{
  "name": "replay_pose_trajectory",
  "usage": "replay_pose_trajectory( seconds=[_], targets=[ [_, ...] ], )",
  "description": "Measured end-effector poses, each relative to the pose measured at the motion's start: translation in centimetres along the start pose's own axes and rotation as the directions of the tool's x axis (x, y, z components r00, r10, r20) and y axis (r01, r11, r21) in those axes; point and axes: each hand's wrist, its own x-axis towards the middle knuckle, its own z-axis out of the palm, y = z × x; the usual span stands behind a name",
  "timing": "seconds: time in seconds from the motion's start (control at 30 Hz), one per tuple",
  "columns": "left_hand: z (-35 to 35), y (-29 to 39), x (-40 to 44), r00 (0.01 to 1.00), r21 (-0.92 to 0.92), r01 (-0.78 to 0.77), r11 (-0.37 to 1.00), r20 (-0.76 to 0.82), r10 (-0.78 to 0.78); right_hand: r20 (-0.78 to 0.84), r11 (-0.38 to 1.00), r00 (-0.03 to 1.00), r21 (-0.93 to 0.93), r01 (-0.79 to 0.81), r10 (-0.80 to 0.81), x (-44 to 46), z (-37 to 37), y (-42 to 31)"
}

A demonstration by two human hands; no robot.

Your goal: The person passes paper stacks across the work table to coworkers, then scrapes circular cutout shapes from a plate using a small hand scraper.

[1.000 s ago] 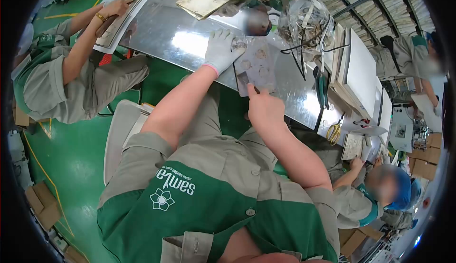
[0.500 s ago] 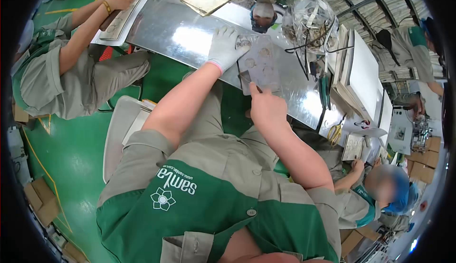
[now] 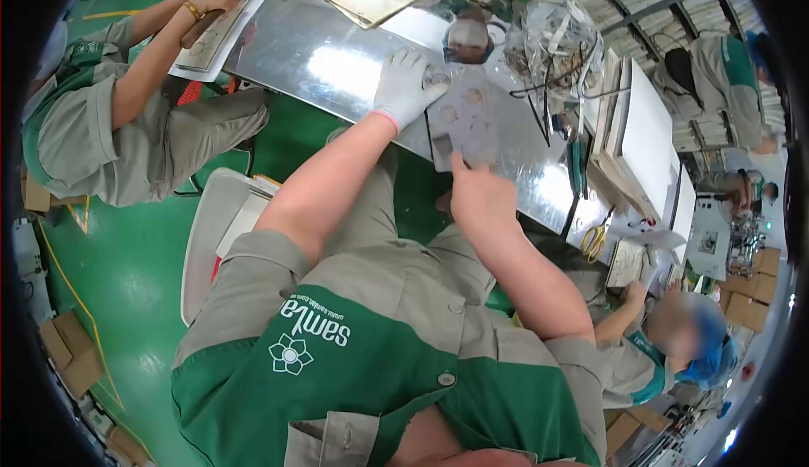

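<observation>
And here's the pale grey panel [image 3: 474, 130], flat on the shiny metal worktop [image 3: 282, 50], right at the near edge, in front of the person! It's a thin, roughly rectangular sheet with a faint lilac cast. Look at those round, ring-like blotches, tinged brownish, across the half farther from the person; the near half looks plainer, though part of it hides behind a hand, and the right side goes too soft to read.

The left hand [image 3: 404, 86], in a white glove, lies flat at the panel's far left corner, fingers apart, thumb stretched over onto the sheet. The bare right hand [image 3: 484, 199] is at the near end, fingers clamped on a scraper [image 3: 442, 148], index finger pointing up along it. The dark blade sits over the panel's near left corner; its exact contact, I can't tell. Beyond, to the right, a clear plastic bundle [image 3: 552, 41] with dark cords!
</observation>
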Motion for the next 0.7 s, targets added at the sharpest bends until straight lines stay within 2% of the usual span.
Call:
replay_pose_trajectory(
  seconds=[0.1, 0.13, 0.27, 0.37, 0.47, 0.53, 0.7],
  targets=[
    [0.0, 0.0, -0.2, 1.000, -0.019, 0.013, 1.000, 0.017, -0.012, -0.058, 0.999, 0.998, -0.040, 0.018, -0.020, 0.9, 0.0, 0.2],
    [0.4, -0.2, -0.2, 0.999, -0.008, -0.010, 1.000, -0.042, 0.010, -0.062, 0.998, 0.997, -0.039, 0.048, -0.051, 0.9, -0.2, 0.3],
    [0.2, -0.2, 0.1, 0.999, -0.048, -0.029, 0.998, -0.044, 0.027, -0.076, 0.992, 0.996, -0.116, 0.041, -0.050, 1.0, 0.2, 0.7],
    [0.2, -0.2, 0.0, 0.999, -0.027, -0.018, 0.999, -0.035, 0.017, -0.041, 0.997, 0.998, -0.054, 0.051, -0.054, 0.9, -0.2, 0.6],
    [0.6, 0.2, -0.1, 0.998, -0.009, -0.033, 0.999, -0.054, 0.032, -0.097, 0.997, 0.993, -0.029, 0.070, -0.073, 1.1, -0.1, 0.8],
    [0.6, -0.4, 0.4, 0.997, 0.006, -0.030, 1.000, -0.066, 0.031, 0.025, 0.998, 0.999, -0.046, 0.044, -0.042, 1.2, -0.5, 0.6],
    [0.3, -0.1, 0.1, 1.000, -0.012, -0.008, 1.000, -0.004, 0.008, 0.017, 0.999, 1.000, -0.024, 0.023, -0.023, 0.6, -0.3, 0.0]
  ],
)
